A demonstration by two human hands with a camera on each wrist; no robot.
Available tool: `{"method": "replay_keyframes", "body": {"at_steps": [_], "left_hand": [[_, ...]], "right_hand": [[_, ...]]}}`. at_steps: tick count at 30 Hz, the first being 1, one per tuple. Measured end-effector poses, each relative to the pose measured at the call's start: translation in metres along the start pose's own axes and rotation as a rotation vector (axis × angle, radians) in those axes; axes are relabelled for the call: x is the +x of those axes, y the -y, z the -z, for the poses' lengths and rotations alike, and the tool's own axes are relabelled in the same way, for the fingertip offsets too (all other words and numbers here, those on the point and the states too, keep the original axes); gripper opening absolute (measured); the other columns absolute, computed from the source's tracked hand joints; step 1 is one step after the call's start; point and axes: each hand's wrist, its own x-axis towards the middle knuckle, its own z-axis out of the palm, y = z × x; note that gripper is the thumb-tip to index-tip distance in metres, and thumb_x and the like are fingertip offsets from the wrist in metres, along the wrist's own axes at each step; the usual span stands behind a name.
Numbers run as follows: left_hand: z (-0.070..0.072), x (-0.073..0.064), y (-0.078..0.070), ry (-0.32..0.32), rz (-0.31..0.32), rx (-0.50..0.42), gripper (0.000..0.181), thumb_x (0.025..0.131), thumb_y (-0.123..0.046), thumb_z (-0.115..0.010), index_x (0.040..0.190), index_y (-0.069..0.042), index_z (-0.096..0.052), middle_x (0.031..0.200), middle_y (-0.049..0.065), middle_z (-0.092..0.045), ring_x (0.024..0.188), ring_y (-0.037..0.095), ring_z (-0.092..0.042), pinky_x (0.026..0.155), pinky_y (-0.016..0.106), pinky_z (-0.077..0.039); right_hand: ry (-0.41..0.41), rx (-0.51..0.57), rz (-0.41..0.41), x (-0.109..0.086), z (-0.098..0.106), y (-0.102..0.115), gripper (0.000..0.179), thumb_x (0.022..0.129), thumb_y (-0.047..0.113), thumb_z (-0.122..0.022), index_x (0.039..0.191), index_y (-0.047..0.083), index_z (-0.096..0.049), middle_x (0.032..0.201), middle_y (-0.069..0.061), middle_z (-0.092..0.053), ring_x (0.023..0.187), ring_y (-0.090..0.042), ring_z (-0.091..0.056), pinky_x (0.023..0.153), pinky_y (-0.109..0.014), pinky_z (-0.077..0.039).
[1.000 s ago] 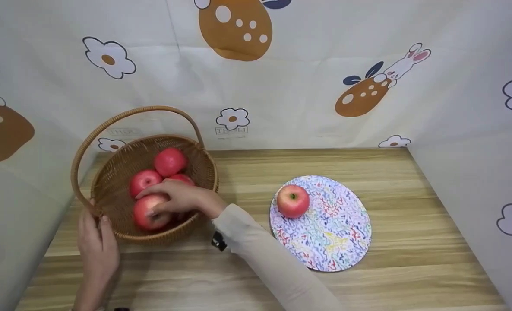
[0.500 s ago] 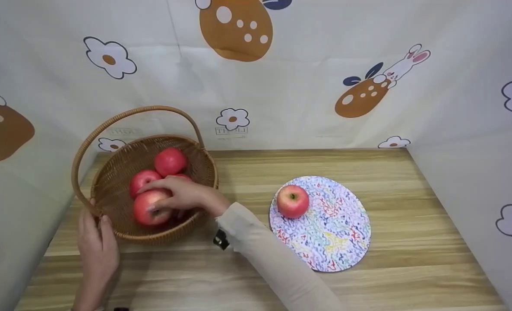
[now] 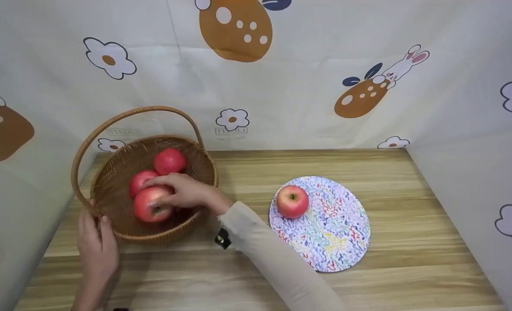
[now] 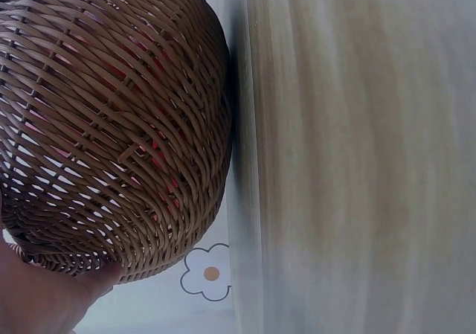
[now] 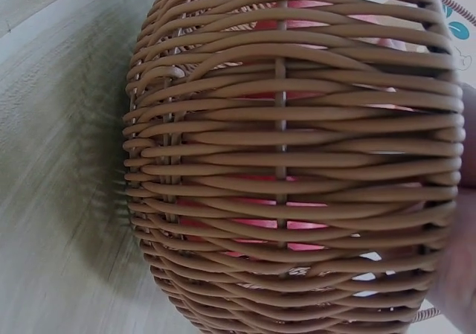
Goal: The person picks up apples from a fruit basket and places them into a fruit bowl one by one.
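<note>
A brown wicker basket with a tall arched handle stands on the left of the table, tipped toward me. My left hand grips its rim near the handle's foot; in the left wrist view the thumb presses against the weave. Inside the basket my right hand holds a red apple between thumb and fingers. Two more apples show behind it, a red apple and a deeper red apple. The basket wall hides most of the right hand in the right wrist view.
A round plate with a colourful squiggle pattern lies on the wooden table, right of the basket. One red-yellow apple sits at its left side. Patterned cloth walls enclose the table at the back and sides.
My right hand has lifted the front apple slightly within the basket. Another apple behind that hand has gone out of sight. The left hand, the basket and the plate stay put.
</note>
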Motion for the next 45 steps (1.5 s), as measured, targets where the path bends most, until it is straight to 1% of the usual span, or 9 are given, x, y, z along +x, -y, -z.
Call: {"method": "replay_keyframes", "body": {"at_steps": [6, 12, 19, 23, 26, 31, 35, 40, 45], "left_hand": [[0.001, -0.001, 0.001, 0.006, 0.013, -0.016, 0.051, 0.111, -0.009, -0.039, 0.157, 0.011, -0.036, 0.152, 0.035, -0.043, 0.132, 0.046, -0.045, 0.107, 0.012, -0.028], [0.001, 0.000, 0.000, 0.008, 0.016, -0.018, 0.050, 0.111, -0.008, -0.040, 0.156, 0.012, -0.037, 0.153, 0.035, -0.043, 0.134, 0.046, -0.044, 0.107, 0.012, -0.027], [0.001, 0.001, 0.000, 0.011, 0.017, -0.017, 0.049, 0.111, -0.008, -0.039, 0.156, 0.012, -0.038, 0.154, 0.035, -0.042, 0.137, 0.046, -0.043, 0.109, 0.012, -0.025], [0.001, 0.000, 0.001, 0.005, -0.002, -0.024, 0.049, 0.110, -0.007, -0.040, 0.155, 0.012, -0.038, 0.156, 0.036, -0.040, 0.140, 0.047, -0.040, 0.115, 0.017, -0.024], [0.001, 0.000, 0.001, 0.001, -0.006, -0.028, 0.050, 0.110, -0.006, -0.041, 0.155, 0.013, -0.038, 0.155, 0.036, -0.040, 0.140, 0.048, -0.040, 0.119, 0.024, -0.025], [0.000, 0.000, 0.000, 0.004, 0.016, -0.028, 0.050, 0.110, -0.008, -0.039, 0.156, 0.011, -0.038, 0.156, 0.035, -0.040, 0.141, 0.045, -0.040, 0.121, 0.032, -0.026], [0.000, 0.000, 0.000, 0.009, 0.034, -0.027, 0.051, 0.111, -0.009, -0.038, 0.157, 0.011, -0.037, 0.158, 0.034, -0.039, 0.142, 0.044, -0.040, 0.118, 0.026, -0.026], [0.001, 0.000, 0.000, 0.012, 0.040, -0.019, 0.050, 0.111, -0.009, -0.038, 0.157, 0.011, -0.037, 0.155, 0.035, -0.042, 0.138, 0.045, -0.043, 0.108, 0.013, -0.026], [0.001, 0.001, 0.000, 0.013, 0.039, -0.019, 0.050, 0.111, -0.009, -0.038, 0.156, 0.012, -0.037, 0.154, 0.036, -0.042, 0.137, 0.046, -0.043, 0.107, 0.012, -0.026]], "right_hand": [[-0.005, 0.008, 0.039, -0.002, 0.003, 0.001, 0.047, 0.100, 0.021, -0.073, 0.144, 0.007, -0.064, 0.140, -0.011, -0.068, 0.121, -0.015, -0.061, 0.105, -0.014, -0.038], [-0.011, 0.010, 0.038, -0.004, 0.006, 0.003, 0.047, 0.101, 0.023, -0.073, 0.144, 0.009, -0.064, 0.138, -0.011, -0.069, 0.116, -0.013, -0.061, 0.103, -0.015, -0.039], [-0.013, -0.016, 0.020, -0.006, 0.007, 0.006, 0.047, 0.101, 0.023, -0.073, 0.145, 0.010, -0.064, 0.139, -0.010, -0.068, 0.117, -0.014, -0.060, 0.104, -0.016, -0.038], [-0.026, -0.025, 0.029, -0.008, 0.008, 0.009, 0.046, 0.101, 0.024, -0.073, 0.144, 0.009, -0.065, 0.134, -0.011, -0.071, 0.111, -0.013, -0.060, 0.101, -0.015, -0.039], [-0.033, 0.001, 0.042, -0.009, 0.008, 0.013, 0.046, 0.101, 0.022, -0.073, 0.143, 0.007, -0.064, 0.130, -0.013, -0.072, 0.107, -0.013, -0.059, 0.098, -0.015, -0.040], [-0.036, 0.048, 0.037, -0.012, 0.008, 0.020, 0.046, 0.102, 0.019, -0.072, 0.144, 0.006, -0.062, 0.133, -0.013, -0.070, 0.111, -0.012, -0.060, 0.100, -0.013, -0.040], [-0.033, 0.047, 0.059, -0.014, 0.008, 0.024, 0.046, 0.102, 0.019, -0.072, 0.144, 0.005, -0.062, 0.137, -0.013, -0.069, 0.113, -0.013, -0.060, 0.101, -0.013, -0.040], [-0.045, 0.015, 0.034, -0.018, 0.008, 0.027, 0.046, 0.102, 0.022, -0.072, 0.145, 0.008, -0.063, 0.136, -0.012, -0.069, 0.108, -0.011, -0.054, 0.100, -0.015, -0.040], [-0.071, 0.049, 0.019, -0.022, 0.009, 0.031, 0.045, 0.103, 0.018, -0.070, 0.146, 0.008, -0.062, 0.135, -0.012, -0.070, 0.108, -0.011, -0.053, 0.101, -0.016, -0.040]]}}
